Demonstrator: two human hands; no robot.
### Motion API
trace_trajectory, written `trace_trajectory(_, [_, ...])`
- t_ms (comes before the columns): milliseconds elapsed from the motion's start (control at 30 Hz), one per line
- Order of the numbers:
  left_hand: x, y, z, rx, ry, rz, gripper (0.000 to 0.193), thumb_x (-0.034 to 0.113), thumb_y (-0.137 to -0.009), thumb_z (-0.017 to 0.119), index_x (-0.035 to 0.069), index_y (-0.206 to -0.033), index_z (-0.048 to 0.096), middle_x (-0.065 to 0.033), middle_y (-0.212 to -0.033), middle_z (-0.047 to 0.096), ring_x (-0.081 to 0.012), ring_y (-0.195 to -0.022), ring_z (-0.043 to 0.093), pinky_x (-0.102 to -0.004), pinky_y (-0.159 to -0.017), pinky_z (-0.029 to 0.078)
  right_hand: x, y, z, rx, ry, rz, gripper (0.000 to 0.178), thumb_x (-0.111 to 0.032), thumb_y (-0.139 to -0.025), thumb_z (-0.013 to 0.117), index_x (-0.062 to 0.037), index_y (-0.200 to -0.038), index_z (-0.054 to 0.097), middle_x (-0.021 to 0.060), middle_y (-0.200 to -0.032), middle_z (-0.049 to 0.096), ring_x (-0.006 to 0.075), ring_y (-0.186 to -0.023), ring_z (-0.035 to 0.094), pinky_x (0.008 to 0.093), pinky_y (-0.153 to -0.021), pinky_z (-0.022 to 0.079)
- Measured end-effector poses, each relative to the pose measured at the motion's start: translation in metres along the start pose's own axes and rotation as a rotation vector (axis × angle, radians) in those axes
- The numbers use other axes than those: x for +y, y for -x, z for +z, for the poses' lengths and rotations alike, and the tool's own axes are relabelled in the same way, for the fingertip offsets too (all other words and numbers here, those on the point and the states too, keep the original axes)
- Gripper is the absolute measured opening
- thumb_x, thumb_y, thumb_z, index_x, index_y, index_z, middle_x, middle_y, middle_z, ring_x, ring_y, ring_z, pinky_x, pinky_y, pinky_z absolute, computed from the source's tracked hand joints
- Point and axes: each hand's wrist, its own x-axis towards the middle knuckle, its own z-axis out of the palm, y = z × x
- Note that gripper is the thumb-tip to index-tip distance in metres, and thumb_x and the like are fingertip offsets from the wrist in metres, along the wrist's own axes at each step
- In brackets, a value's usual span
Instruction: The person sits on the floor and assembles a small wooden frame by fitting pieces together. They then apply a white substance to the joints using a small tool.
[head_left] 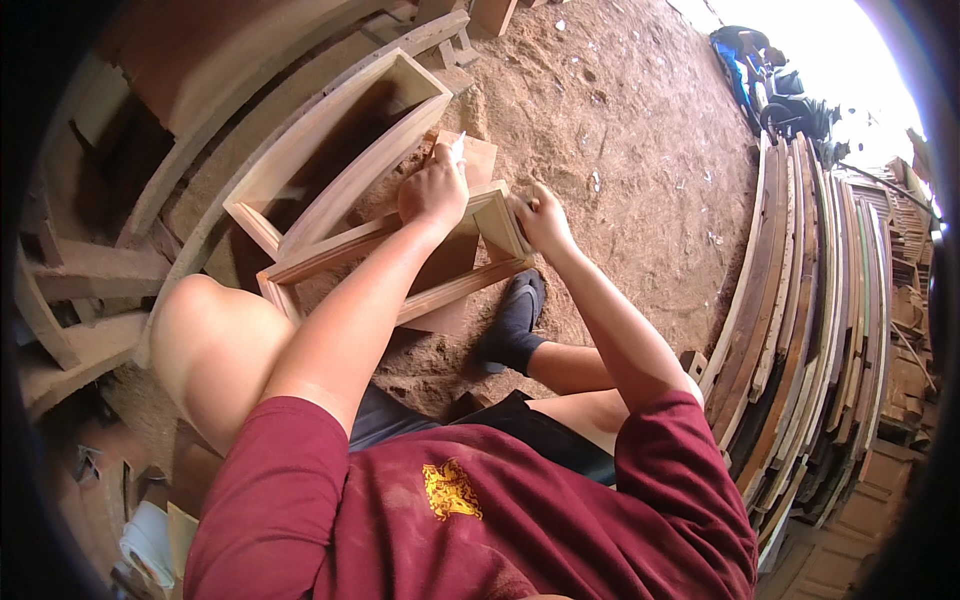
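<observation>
A rectangular wooden frame (335, 247) with stepped, moulded edges lies low in front of my knees. My left hand (434, 190) is closed above its far long side. From those fingers sticks a small white pointed thing (459, 146), whose kind I cannot make out. My right hand (541, 220) is at the frame's right end, fingers curled against the outer edge and thumb raised. A flat brown board (470, 157) shows beyond the frame, and more board is visible through the opening and below it. My left forearm hides part of the frame.
A deep, open wooden box (335, 190) stands just beyond the frame on the left. Curved timbers and wooden supports (100, 270) crowd the left side. Long stacked planks (790, 300) line the right. My foot (515, 310) rests on the dusty brown ground (610, 130) near the frame.
</observation>
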Motion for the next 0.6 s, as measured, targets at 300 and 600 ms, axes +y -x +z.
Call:
trace_trajectory(300, [-0.006,-0.002,-0.002,-0.011,0.010,-0.019,0.032,0.033,-0.101,0.040,0.002,-0.109,0.048,-0.0184,-0.086,0.072,-0.0354,-0.081,0.071,-0.0483,-0.069,0.056,0.002,0.020,-0.005,-0.053,-0.012,0.080,0.048,-0.035,-0.087,0.071,0.0003,-0.117,0.058,0.0221,-0.095,0.069,0.0295,-0.085,0.068,0.0393,-0.077,0.051])
trace_trajectory(600, [-0.013,-0.006,0.003,-0.039,-0.012,-0.033,0.033,0.033,-0.100,0.040,0.003,-0.109,0.049,-0.0208,-0.087,0.071,-0.0367,-0.082,0.071,-0.0497,-0.068,0.057,-0.055,-0.002,-0.006,-0.055,0.085,0.131,0.030,-0.031,-0.090,0.070,-0.0017,-0.093,0.062,0.0130,-0.076,0.066,0.0180,-0.068,0.059,0.0365,-0.064,0.049])
